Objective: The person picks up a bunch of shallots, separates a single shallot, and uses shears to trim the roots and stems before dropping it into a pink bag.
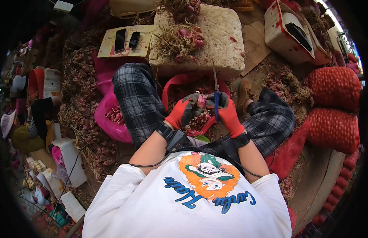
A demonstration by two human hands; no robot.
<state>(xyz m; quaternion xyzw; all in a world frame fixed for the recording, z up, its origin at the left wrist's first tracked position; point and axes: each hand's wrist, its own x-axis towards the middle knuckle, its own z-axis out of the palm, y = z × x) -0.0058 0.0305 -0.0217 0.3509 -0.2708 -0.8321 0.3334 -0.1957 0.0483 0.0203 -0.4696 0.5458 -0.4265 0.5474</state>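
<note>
My left hand [182,112], in a red and grey glove, is closed on a pinkish shallot [201,100] between its fingertips. My right hand [227,113], gloved alike, grips a pair of scissors [216,95] with blue handles, the blades pointing away from me. Its fingertips are right at the shallot's side. Below both hands, between my knees, lies a red-rimmed container [167,92] with loose shallots and skins in it. Just ahead stands a pale foam block [223,33] bearing bunches of shallots [184,39] with dry stems.
A phone [120,40] and a small black device [134,39] lie on a yellowish board. Shallots heap along the left [82,91], beside a pink bag [112,115]. Filled red mesh sacks [333,89] stack at the right. A foam box [289,33] sits at upper right.
</note>
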